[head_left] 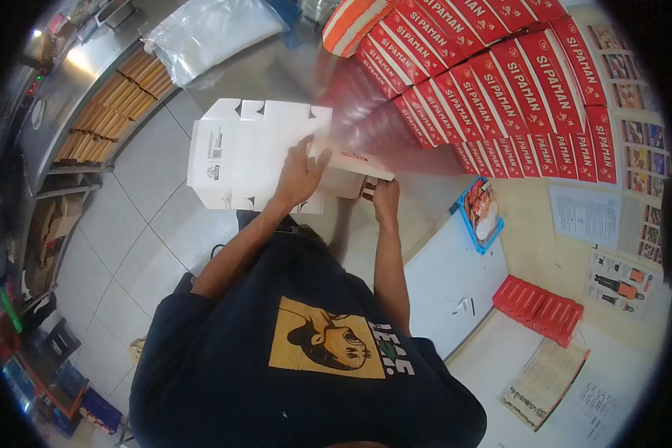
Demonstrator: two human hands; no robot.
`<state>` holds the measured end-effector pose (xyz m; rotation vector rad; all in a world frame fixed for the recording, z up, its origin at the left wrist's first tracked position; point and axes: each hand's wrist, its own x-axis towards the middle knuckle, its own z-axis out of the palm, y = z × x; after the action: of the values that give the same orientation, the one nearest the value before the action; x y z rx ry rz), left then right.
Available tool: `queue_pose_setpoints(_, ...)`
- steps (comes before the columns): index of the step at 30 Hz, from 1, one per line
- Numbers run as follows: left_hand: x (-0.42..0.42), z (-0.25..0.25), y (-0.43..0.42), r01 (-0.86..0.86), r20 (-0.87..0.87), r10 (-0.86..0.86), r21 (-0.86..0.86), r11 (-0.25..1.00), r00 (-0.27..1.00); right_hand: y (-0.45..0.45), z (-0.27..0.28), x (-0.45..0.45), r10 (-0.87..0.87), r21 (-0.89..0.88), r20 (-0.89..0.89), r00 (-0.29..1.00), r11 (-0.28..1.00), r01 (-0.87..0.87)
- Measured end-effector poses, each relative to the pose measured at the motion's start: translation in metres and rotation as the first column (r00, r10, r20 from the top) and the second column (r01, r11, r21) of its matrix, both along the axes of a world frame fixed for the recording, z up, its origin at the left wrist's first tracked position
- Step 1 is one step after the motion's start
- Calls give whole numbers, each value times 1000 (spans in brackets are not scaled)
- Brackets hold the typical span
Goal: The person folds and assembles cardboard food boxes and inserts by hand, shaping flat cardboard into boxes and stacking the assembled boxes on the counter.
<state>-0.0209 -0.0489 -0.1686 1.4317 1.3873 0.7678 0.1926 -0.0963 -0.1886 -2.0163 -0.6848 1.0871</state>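
A white cardboard food box [265,153], partly folded, lies across the metal worktop's near edge, its lid panel spread flat to the left. Small black print shows on that panel, and red print on the folded-up side. My left hand [303,175] rests on the box near its middle fold, fingers apart. At the right end, my right hand [384,200] has its fingers bent around the corner of the raised wall. Part of the box's inside is hidden by the wall and my hands.
Stacked red "Si Paman" boxes [493,89] rise at the back right. A plastic-wrapped white bundle [213,37] lies at the back left. Right of me are a blue-framed food picture [479,214], a white board [455,276] and red packs [537,308]. Shelving [112,108] stands left.
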Motion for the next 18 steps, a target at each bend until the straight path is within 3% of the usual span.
queue_pose_setpoints(2, 2, 0, -3, -18, 10, 19, -34, 999, 1000, -9, 6, -15, -183, 172, -216, 959, 960, 222)
queue_pose_setpoints(3, 2, 0, -3, -14, 11, 14, -29, 999, 1000, -14, -11, -9, -190, 167, -212, 959, 959, 227)
queue_pose_setpoints(5, -1, -6, -4, -2, 11, 2, -21, 1000, 1000, -26, -68, 9, -8, 46, 55, 998, 999, 6)
queue_pose_setpoints(6, -2, -18, -4, 25, 98, -25, 7, 1000, 995, -31, -80, 3, -8, 140, 259, 966, 990, -29)
queue_pose_setpoints(8, -9, -49, -4, 49, 184, -57, 45, 998, 981, -34, -80, -6, 15, 143, 277, 961, 988, -57)
queue_pose_setpoints(10, -20, -75, -5, 196, -74, -182, 306, 931, 980, -34, -76, -10, 75, 117, 278, 958, 987, -111)
queue_pose_setpoints(11, -21, -79, -6, 197, -77, -182, 307, 931, 980, -31, -73, -11, 75, 119, 274, 959, 987, -111)
queue_pose_setpoints(13, -22, -77, -9, 244, -290, -158, 290, 925, 944, -32, -77, -7, 134, 125, 312, 941, 976, -181)
queue_pose_setpoints(14, -21, -76, -5, 246, -291, -160, 292, 924, 943, -31, -78, -5, 131, 127, 313, 941, 976, -178)
queue_pose_setpoints(16, -22, -58, 10, 306, -259, -272, 100, 947, 927, -25, -84, 0, 61, 291, 198, 978, 950, -118)
queue_pose_setpoints(17, -23, -44, 16, 303, -263, -267, 108, 947, 927, -23, -77, 4, 62, 299, 196, 979, 947, -120)
queue_pose_setpoints(18, -23, -18, 22, 243, 83, -235, -107, 964, 969, -23, -45, 1, 38, 251, 1, 999, 967, -37)
